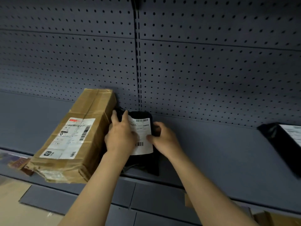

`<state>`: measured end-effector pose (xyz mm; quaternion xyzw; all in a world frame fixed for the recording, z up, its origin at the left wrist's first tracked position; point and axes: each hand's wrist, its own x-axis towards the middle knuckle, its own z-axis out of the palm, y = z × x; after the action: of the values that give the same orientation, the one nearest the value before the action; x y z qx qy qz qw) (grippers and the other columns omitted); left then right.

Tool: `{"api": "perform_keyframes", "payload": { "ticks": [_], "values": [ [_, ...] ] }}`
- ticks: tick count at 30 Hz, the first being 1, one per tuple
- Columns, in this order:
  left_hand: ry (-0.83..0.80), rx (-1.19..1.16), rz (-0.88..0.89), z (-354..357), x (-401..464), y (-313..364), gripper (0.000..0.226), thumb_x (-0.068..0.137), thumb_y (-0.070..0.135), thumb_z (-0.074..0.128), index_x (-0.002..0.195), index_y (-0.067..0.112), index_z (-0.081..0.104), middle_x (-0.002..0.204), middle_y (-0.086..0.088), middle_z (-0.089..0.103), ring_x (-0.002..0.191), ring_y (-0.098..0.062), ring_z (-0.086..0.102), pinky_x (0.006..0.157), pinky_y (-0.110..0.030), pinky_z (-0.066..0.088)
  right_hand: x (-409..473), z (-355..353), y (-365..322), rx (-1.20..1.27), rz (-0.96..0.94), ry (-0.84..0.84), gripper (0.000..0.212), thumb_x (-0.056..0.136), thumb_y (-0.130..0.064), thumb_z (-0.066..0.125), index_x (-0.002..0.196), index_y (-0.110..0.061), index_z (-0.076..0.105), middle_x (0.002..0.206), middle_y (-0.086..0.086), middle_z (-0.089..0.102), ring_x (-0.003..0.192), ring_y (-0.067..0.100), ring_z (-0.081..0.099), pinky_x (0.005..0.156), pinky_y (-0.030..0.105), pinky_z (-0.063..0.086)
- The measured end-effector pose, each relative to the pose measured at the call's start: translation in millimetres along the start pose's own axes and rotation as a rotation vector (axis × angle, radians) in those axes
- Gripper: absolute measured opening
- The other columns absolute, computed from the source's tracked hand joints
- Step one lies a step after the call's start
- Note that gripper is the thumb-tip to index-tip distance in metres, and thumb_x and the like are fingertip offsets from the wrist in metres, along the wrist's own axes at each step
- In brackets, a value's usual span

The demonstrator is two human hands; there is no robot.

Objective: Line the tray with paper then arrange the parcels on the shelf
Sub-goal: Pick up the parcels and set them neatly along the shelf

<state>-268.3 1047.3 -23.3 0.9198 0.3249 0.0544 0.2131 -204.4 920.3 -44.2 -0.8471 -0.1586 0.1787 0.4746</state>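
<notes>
Both hands (138,137) grip black parcel (141,128) beside cardboard box (76,136).

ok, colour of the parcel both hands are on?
Black bag with a white label; head view.

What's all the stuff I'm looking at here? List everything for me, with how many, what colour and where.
Cardboard box: one, brown with white shipping labels, on the shelf at left, its near end overhanging the front edge.
Black parcel bag: one, black with a white barcode label, on the shelf right of the box, held by both hands.
Second parcel bag: one, black with a white label, at the far right, partly cut off.
Shelf: one, blue-grey, running across the middle.
Pegboard back panel: blue-grey, perforated, behind the shelf.
Lower shelf items: blurred, brownish, at bottom left; cannot tell what they are.
Left hand: bare, on the bag's left side.
Right hand: bare, gripping the bag's right edge.
</notes>
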Motion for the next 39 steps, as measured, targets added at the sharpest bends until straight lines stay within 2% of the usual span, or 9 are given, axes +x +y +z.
{"api": "perform_keyframes", "payload": {
  "ticks": [4, 8, 11, 16, 24, 32, 34, 37, 39],
  "values": [
    [0.207, 0.007, 0.195, -3.3, -12.8, 28.4, 0.069, 0.094, 0.024, 0.065, 0.157, 0.024, 0.037, 0.169, -0.011, 0.018, 0.149, -0.035, 0.032, 0.097, -0.046, 0.051, -7.0, -21.6, -12.5, -0.024, -0.061, 0.063, 0.047, 0.095, -0.028, 0.063, 0.141, -0.029, 0.051, 0.140, -0.005, 0.057, 0.125, 0.016, 0.056, 0.087, 0.021, 0.039],
    [0.309, -0.277, 0.407, -6.3, -22.9, 80.2, 0.055, 0.096, 0.025, 0.062, 0.150, 0.022, 0.049, 0.157, -0.008, 0.040, 0.138, -0.030, 0.048, 0.093, -0.040, 0.051, -22.9, -67.3, -24.3, 0.068, -0.149, 0.143, 0.033, 0.096, -0.027, 0.059, 0.128, -0.033, 0.061, 0.121, -0.015, 0.062, 0.099, 0.003, 0.059, 0.091, 0.025, 0.051],
    [0.296, -0.478, 0.459, -6.3, -36.2, 125.4, 0.052, 0.100, 0.025, 0.057, 0.150, 0.026, 0.046, 0.152, 0.002, 0.044, 0.131, -0.015, 0.050, 0.084, -0.024, 0.037, -38.4, -113.4, -23.9, 0.089, -0.170, 0.201, 0.032, 0.094, -0.026, 0.058, 0.124, -0.033, 0.064, 0.118, -0.019, 0.065, 0.103, 0.005, 0.063, 0.092, 0.030, 0.053],
    [0.276, -0.737, 0.535, 14.1, -66.2, 185.7, 0.057, 0.101, 0.022, 0.054, 0.154, 0.030, 0.036, 0.141, 0.011, 0.046, 0.113, 0.004, 0.051, 0.086, -0.021, 0.046, -61.5, -184.5, -1.0, 0.091, -0.134, 0.303, 0.037, 0.095, -0.028, 0.058, 0.130, -0.035, 0.061, 0.121, -0.015, 0.066, 0.097, 0.005, 0.065, 0.085, 0.027, 0.054],
    [-0.005, -0.919, 0.485, 72.0, -97.0, 282.3, 0.055, 0.101, 0.020, 0.056, 0.152, 0.032, 0.037, 0.131, 0.008, 0.048, 0.119, -0.015, 0.054, 0.086, -0.023, 0.047, -97.5, -291.0, 60.9, 0.183, -0.090, 0.492, 0.041, 0.093, -0.020, 0.060, 0.132, -0.034, 0.062, 0.115, -0.018, 0.066, 0.092, -0.004, 0.063, 0.070, 0.012, 0.045],
    [-0.242, -0.994, 0.314, 141.8, -123.5, 361.6, 0.049, 0.103, 0.023, 0.055, 0.149, 0.032, 0.043, 0.131, 0.010, 0.049, 0.096, 0.006, 0.053, 0.073, -0.010, 0.038, -116.8, -375.0, 143.2, 0.157, 0.026, 0.631, 0.044, 0.092, -0.012, 0.064, 0.130, -0.033, 0.063, 0.114, -0.014, 0.066, 0.089, -0.005, 0.059, 0.063, 0.002, 0.044],
    [-0.307, -0.998, 0.261, 158.2, -127.5, 372.5, 0.041, 0.101, 0.021, 0.056, 0.140, 0.032, 0.051, 0.126, 0.011, 0.052, 0.102, 0.000, 0.054, 0.077, -0.014, 0.039, -117.8, -389.9, 164.2, 0.126, 0.059, 0.678, 0.043, 0.090, -0.013, 0.065, 0.129, -0.032, 0.064, 0.114, -0.014, 0.067, 0.090, -0.003, 0.058, 0.073, 0.006, 0.045],
    [-0.376, -0.900, 0.197, 181.9, -133.1, 382.3, 0.010, 0.090, 0.031, 0.063, 0.098, 0.034, 0.059, 0.104, 0.012, 0.061, 0.107, -0.009, 0.057, 0.085, -0.026, 0.048, -114.1, -403.5, 195.0, 0.092, 0.153, 0.712, 0.044, 0.088, -0.016, 0.066, 0.131, -0.026, 0.065, 0.119, -0.011, 0.068, 0.103, 0.006, 0.059, 0.096, 0.024, 0.047],
    [-0.421, -0.842, 0.182, 205.8, -130.9, 380.6, 0.043, 0.072, 0.049, 0.061, 0.110, 0.031, 0.066, 0.116, 0.004, 0.068, 0.123, -0.019, 0.059, 0.101, -0.039, 0.052, -111.8, -405.3, 211.3, 0.090, 0.231, 0.682, 0.048, 0.087, -0.020, 0.067, 0.135, -0.022, 0.062, 0.125, -0.008, 0.066, 0.116, 0.012, 0.059, 0.103, 0.029, 0.045]
  ]
}}
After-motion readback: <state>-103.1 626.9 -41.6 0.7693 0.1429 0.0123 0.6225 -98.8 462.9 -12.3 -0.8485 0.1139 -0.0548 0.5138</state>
